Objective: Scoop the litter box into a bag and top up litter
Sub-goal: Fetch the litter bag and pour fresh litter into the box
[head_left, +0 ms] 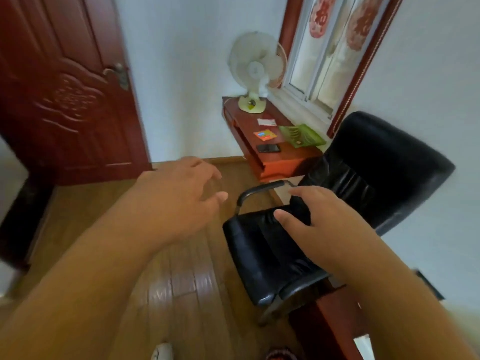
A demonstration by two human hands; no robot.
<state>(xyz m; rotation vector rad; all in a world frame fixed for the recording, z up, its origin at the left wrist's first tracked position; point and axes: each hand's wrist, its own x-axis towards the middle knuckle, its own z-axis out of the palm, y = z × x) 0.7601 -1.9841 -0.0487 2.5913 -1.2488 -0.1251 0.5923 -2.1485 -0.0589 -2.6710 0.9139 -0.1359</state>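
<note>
At the far left stands a dark red carved door (65, 94) with a metal lever handle (117, 72) near its right edge. Below it runs a glossy wooden plank floor (181, 281).

The left hand (179, 193) reaches forward over that floor, back of the hand up, fingers loosely curled and spread, the thumb tip close to the fingertips with nothing visible between them; it holds nothing and touches nothing.

Further right, against the white wall, a reddish bench (275, 157) stands in the corner beneath a window (330, 53). On it, at the far end, stands a pale desk fan (255, 71); nearer lie a white paper (267, 122), an orange card (265, 135), a dark phone (268, 148) and a green packet (302, 136).

In front of the bench is a black leather chair (376, 165) with a curved metal armrest (259, 190). The right hand (317, 222) hovers above the chair's seat, fingers relaxed and fairly straight, thumb stretched out to the left, gripping nothing; whether the fingertips touch the leather cannot be told.

At the bottom edge, the tip of a white shoe (162, 352) shows on the floor.

No litter box, scoop, bag or litter shows in this view, so their place cannot be told.
</note>
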